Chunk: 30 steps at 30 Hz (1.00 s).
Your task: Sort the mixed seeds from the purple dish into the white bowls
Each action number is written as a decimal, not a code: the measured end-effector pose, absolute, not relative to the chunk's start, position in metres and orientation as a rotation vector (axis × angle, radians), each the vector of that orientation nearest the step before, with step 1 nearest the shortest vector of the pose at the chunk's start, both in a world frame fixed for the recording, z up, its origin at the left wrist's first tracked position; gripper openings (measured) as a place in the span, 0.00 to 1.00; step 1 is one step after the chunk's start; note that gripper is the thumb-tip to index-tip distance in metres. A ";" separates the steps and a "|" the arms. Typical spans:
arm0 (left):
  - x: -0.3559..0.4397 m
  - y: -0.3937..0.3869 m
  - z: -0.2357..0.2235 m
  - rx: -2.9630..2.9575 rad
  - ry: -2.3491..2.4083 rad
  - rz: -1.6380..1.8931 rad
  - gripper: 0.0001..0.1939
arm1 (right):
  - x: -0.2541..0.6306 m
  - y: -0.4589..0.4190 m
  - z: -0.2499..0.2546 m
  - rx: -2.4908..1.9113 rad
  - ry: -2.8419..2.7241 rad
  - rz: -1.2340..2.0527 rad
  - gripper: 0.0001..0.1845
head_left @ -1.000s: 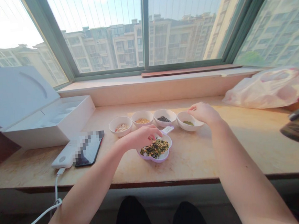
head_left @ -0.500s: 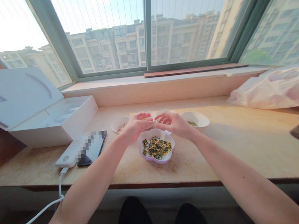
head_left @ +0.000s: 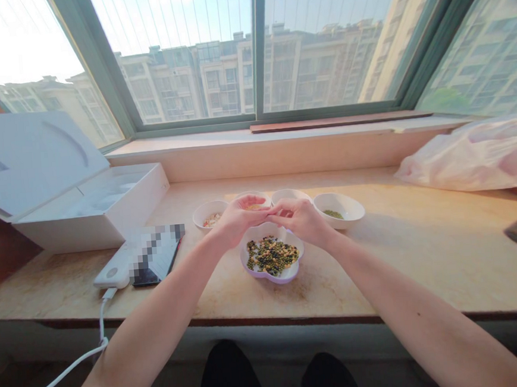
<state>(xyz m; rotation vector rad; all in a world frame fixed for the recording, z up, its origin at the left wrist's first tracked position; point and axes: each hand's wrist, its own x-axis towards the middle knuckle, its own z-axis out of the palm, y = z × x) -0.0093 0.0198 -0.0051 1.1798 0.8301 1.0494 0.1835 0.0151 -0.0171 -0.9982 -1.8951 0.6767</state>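
My left hand (head_left: 241, 217) is raised over the back rim of a purple-edged, flower-shaped bowl (head_left: 250, 269). Its fingers curve with a gap between them, and its lower fingertips meet those of my right hand (head_left: 296, 215). The right fingers are pinched together; whatever lies between them is too small or hidden. Below both hands, the purple bowl holds mixed beans (head_left: 272, 255), dark, green and yellowish. Behind my left hand a white bowl (head_left: 241, 196) with yellowish contents is partly covered. Another white bowl (head_left: 291, 193) stands behind my right hand, its contents hidden.
A left white bowl (head_left: 197, 217) holds pale reddish bits; a right one (head_left: 353, 210) holds green grains. Left are an open white box (head_left: 138, 198), a power bank (head_left: 112, 273) with cable, and a phone (head_left: 157, 270). A plastic bag (head_left: 470, 159) lies at right.
My hands have come together, fingertips now meeting where a gap was. The right fingers have closed into a pinch. The white bowls behind show more.
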 end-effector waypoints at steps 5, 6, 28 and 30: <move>-0.012 0.019 -0.005 1.349 0.932 1.042 0.17 | 0.186 0.018 -0.016 -0.995 -1.932 0.593 0.17; -0.012 0.019 -0.005 1.413 0.956 1.045 0.15 | 0.187 0.018 -0.015 -1.002 -1.931 0.580 0.17; -0.015 -0.001 -0.006 2.595 0.786 0.165 0.21 | 0.273 0.049 0.010 -1.827 -1.787 -0.074 0.12; -0.014 0.003 -0.009 2.595 0.762 0.227 0.17 | 0.282 0.051 0.010 -1.911 -1.763 -0.088 0.12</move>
